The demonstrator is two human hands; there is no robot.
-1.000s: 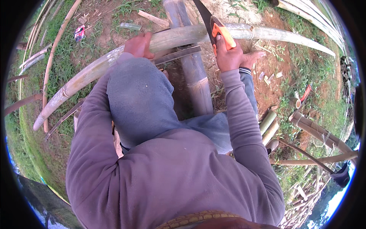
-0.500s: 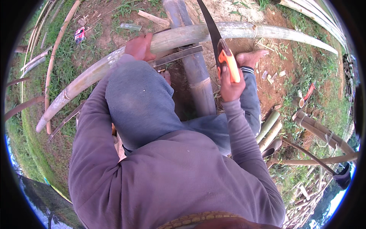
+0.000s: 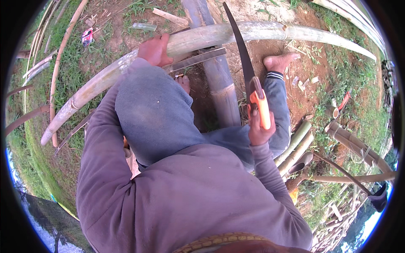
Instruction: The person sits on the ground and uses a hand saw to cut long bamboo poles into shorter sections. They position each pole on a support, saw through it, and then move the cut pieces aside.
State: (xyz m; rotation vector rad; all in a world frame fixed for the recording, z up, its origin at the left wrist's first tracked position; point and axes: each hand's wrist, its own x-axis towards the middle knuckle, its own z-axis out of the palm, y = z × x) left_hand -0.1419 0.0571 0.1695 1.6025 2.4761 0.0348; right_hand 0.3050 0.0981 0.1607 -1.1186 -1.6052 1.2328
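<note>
A long bamboo pole (image 3: 202, 37) lies crosswise before me, resting over a thicker bamboo support (image 3: 221, 86). My left hand (image 3: 154, 50) grips the pole left of that support, its fingers wrapped over the far side. In my right hand (image 3: 261, 130) is the orange handle of a hand saw (image 3: 244, 63), held near my right knee. The saw's dark blade points away from me and crosses the pole just right of the support. Whether its teeth touch the bamboo, I cannot tell. A flat dark strip (image 3: 198, 60) lies across the support, close to the pole.
Short cut bamboo pieces (image 3: 297, 147) lie by my right leg, near a dark curved object (image 3: 301, 163). Farther right are a red-handled tool (image 3: 344, 101) and bamboo lengths (image 3: 358, 145). A clear bottle (image 3: 144, 26) and a red packet (image 3: 87, 37) lie on the ground ahead. Thin poles (image 3: 63, 55) stretch along the left.
My right hand has pulled the saw back toward me and slightly right, so more of the blade shows on the near side of the pole. My left hand keeps its place.
</note>
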